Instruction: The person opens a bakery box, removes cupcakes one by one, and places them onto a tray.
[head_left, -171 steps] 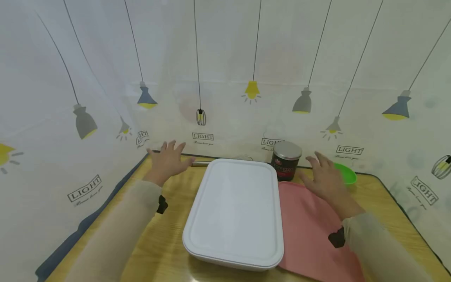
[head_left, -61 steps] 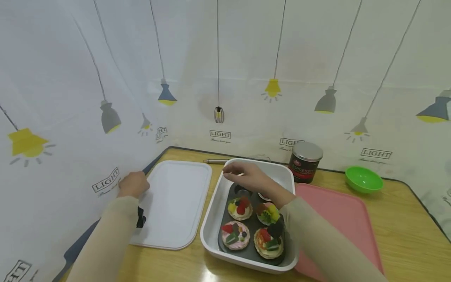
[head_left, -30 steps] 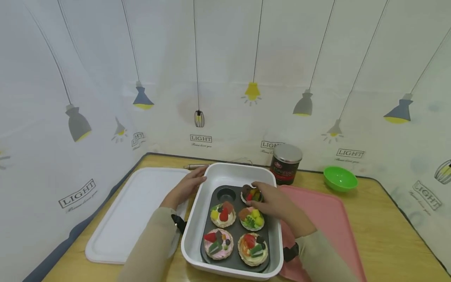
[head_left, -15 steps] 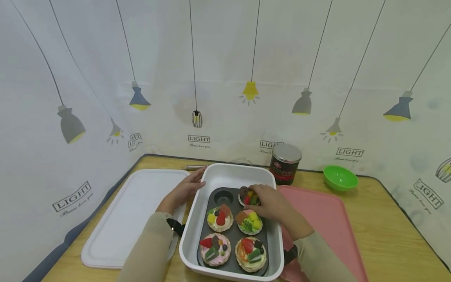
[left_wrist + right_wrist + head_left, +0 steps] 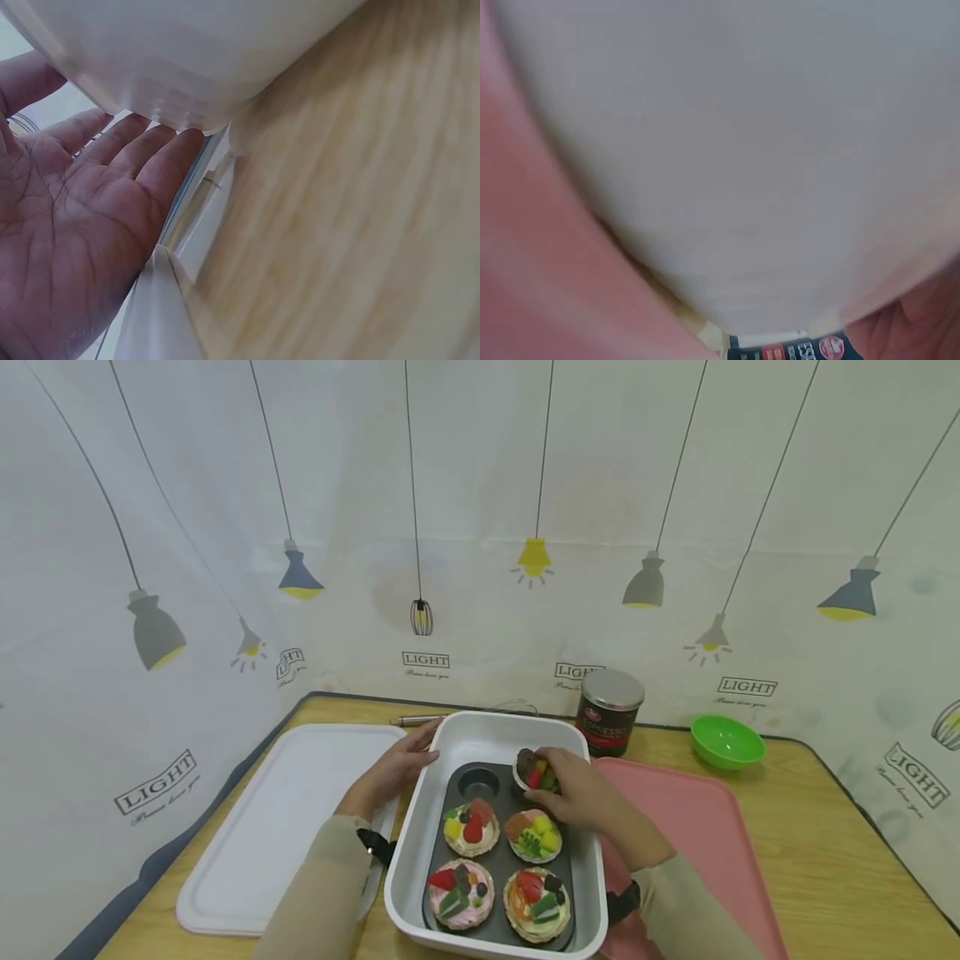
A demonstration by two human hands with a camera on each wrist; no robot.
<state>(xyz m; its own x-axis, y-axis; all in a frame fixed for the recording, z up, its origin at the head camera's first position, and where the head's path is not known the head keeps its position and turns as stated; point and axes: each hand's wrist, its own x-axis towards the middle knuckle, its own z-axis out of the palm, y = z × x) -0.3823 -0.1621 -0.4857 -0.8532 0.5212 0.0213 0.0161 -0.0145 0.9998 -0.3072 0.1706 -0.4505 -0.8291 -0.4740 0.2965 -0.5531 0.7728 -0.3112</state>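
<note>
A white rectangular box stands uncovered on the table. Inside it, a dark muffin tin bears several fruit-topped tarts; its back-left cup holds none. My right hand reaches over the box's right wall and pinches a tart with dark, red and yellow toppings at the back-right cup. Whether that tart is clear of its cup is hard to tell. My left hand is at the box's left wall, its nearly straight fingers touching the outside. In the right wrist view, the box wall hides most of my right hand.
The white lid lies flat on the left. A pink mat reaches out from the box's right side. Behind stand an espresso tin and a whisk. A green bowl is at the back right.
The lid has come off the box and now lies to its left. My left hand has moved from the lid to the box wall; my right hand has gone in and grasped the back-right tart.
</note>
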